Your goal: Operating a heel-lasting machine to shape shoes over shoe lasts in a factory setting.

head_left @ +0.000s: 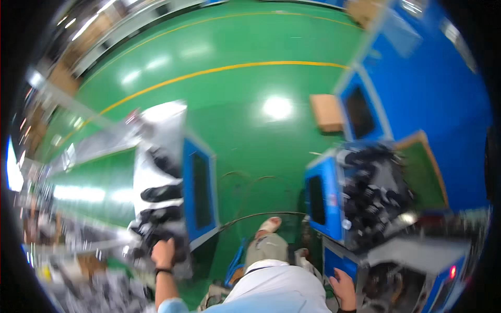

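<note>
My left hand [163,253] is at the near end of the left worktable, fingers curled against a bunch of dark, soft pieces [156,229]. Motion blur hides exactly what is between them. Beyond it, more black elongated cloth pieces [162,193] lie side by side on a pale surface. My right hand [343,286] hangs low at my right side with its fingers loosely apart and nothing in them. It is near a blue-sided machine [417,255] with a dark opening.
To the right, a blue bin stand [324,198] carries a heap of black pieces [370,188]. A cardboard box [327,112] sits on the green floor by a tall blue panel [433,88]. A dark hose [261,213] crosses the floor ahead of my feet. Grey pieces [115,292] lie piled at lower left.
</note>
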Available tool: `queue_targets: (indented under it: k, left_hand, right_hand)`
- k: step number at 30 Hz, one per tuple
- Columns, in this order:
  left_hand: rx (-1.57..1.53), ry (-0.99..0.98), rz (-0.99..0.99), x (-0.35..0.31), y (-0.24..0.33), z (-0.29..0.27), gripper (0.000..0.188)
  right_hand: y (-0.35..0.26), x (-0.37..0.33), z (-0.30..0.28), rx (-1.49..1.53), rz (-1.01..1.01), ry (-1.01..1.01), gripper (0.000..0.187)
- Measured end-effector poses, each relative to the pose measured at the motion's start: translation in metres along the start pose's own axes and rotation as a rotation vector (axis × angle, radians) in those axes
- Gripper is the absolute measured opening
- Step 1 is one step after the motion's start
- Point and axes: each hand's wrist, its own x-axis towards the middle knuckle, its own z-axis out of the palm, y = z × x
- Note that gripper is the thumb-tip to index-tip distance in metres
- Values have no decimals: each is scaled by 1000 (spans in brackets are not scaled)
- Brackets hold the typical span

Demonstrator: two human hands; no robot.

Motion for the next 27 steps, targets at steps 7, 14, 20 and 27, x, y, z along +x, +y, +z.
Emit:
queue_targets:
  k: [7, 14, 20, 27]
  left_hand:
    - [-359, -87, 1140, -86, 258, 2, 34]
    - [-234, -240, 1845, -319, 493, 95, 41]
    - [109, -254, 1630, -486, 615, 195, 49]
    - [-5, -318, 1634, -522, 746, 290, 72]
  right_hand:
    - [18, -55, -8, 311, 279, 236, 46]
    - [103, -149, 41, 594, 765, 163, 46]
    - [175, -202, 125, 572, 678, 382, 49]
    - [182, -198, 119, 1537, 885, 595, 50]
